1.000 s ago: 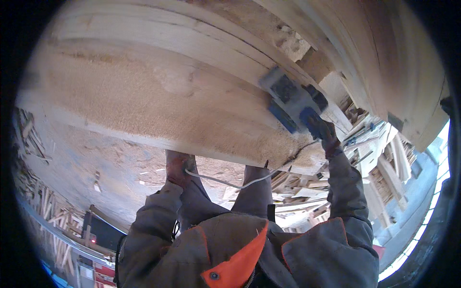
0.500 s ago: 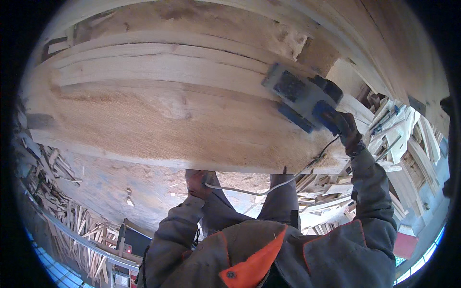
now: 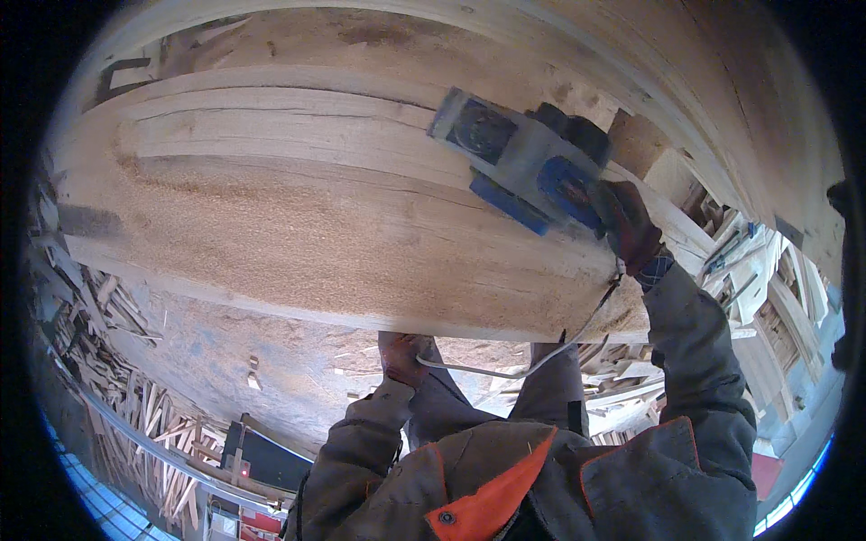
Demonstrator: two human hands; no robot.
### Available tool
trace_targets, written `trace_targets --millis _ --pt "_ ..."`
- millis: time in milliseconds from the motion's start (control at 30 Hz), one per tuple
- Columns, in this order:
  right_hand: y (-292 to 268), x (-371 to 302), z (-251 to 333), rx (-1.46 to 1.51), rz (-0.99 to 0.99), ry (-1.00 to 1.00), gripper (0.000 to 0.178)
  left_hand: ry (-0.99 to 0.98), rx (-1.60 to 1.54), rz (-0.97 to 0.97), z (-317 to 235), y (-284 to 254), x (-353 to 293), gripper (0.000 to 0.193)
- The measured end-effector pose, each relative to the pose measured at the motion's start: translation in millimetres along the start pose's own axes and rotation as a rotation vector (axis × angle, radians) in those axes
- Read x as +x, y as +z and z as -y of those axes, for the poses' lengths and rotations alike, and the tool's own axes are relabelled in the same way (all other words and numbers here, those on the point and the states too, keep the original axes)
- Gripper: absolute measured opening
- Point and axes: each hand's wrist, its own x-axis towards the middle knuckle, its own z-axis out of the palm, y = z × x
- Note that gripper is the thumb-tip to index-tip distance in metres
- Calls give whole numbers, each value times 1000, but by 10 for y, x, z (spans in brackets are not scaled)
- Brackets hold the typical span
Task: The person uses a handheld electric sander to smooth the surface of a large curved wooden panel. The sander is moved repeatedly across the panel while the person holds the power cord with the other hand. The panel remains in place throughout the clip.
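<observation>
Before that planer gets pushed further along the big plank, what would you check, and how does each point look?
1. Right hand on the planer handle: ok, gloved fingers wrap it.
2. Planer flat on the plank: ok, its base lies on the wood.
3. Cord away from the planer's path: ok, it hangs below the plank edge toward the left hand.
4. Left hand away from the tool: ok, it is low by the knee, at the cord.
5. Path ahead free: cannot tell; sawdust covers the surface.
6. Plank held steady: cannot tell, supports are hidden.
</observation>
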Motion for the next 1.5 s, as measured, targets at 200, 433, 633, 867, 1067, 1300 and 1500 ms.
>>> trace_targets --millis 200,433,633,867,1067,1300,1500 --pt "775 757 679 -561 120 -667 32 406 859 120 -385 -78 -134 53" --pt "1777 1451 1493 -378 170 -418 42 446 1017 177 -369 -119 -110 52" --pt "2348 1760 2075 -1405 340 -573 49 430 1017 156 -206 -231 -180 65" --pt "1236 667 743 -381 156 -319 40 350 1109 163 -236 -31 -249 49" --pt "-457 -787 -433 -153 299 -232 39 413 1078 94 -200 98 -256 45" --pt "-1865 -1828 -1280 -164 211 194 44 324 972 89 -409 227 -220 36" --pt "-1185 -1306 -873 15 142 242 43 415 984 110 -357 202 -106 29"
